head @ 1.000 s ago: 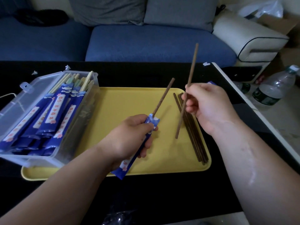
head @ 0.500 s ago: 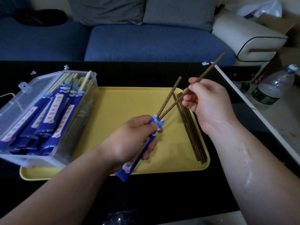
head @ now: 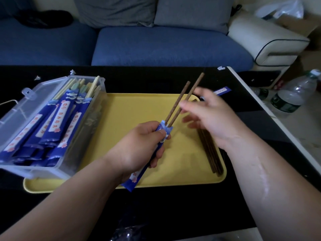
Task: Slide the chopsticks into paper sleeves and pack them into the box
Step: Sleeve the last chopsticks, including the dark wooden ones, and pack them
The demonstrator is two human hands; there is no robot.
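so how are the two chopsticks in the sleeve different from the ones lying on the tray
The sleeved pair points tilted up and away, its lower ends tucked into the blue sleeve that the left hand grips. The loose chopsticks lie flat and unsleeved on the yellow tray. The sleeved pair is two sticks, while the loose chopsticks form a bundle of several. Both are dark brown, thin and straight.

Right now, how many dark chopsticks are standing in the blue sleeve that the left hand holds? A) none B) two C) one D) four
B: two dark wooden chopsticks stick up side by side out of the mouth of the blue paper sleeve gripped by the left hand, while the right hand is open beside them.
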